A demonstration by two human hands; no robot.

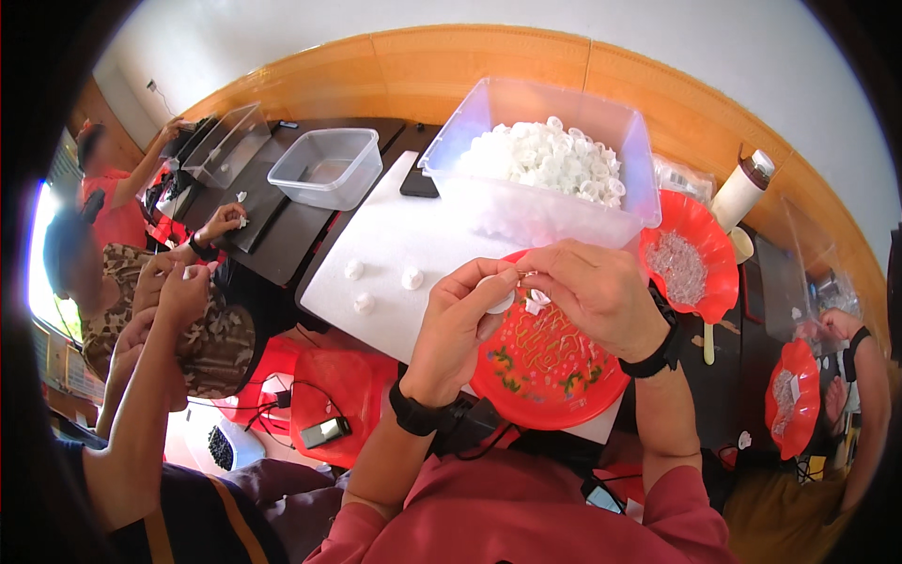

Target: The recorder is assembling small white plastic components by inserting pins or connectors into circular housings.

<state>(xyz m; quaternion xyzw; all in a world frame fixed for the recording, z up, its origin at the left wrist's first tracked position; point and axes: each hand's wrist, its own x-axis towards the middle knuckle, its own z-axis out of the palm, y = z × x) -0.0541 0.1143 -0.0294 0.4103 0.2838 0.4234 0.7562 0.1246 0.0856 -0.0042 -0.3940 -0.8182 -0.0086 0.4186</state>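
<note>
My left hand (460, 320) is closed around a white round plastic piece (500, 303), thumb and forefinger pinching near its top. Beside it, my right hand (601, 296) has its fingertips pressed together against the left thumb; whatever tiny thing is between them is too small to name. Just under the fingertips shows a small white petal-like piece (536, 300). Both hands are above a red round tray (554, 414) with a printed pattern. Three white balls (412, 277) lie on the white board (348, 315) left of my hands.
Behind my hands stands a clear bin (554, 221) heaped with white plastic pieces (550, 160). Right of it are a red scalloped bowl (719, 291) of small clear parts and a white flask (742, 188). An open plastic box (329, 169) stands at the left. Co-workers sit on both sides.
</note>
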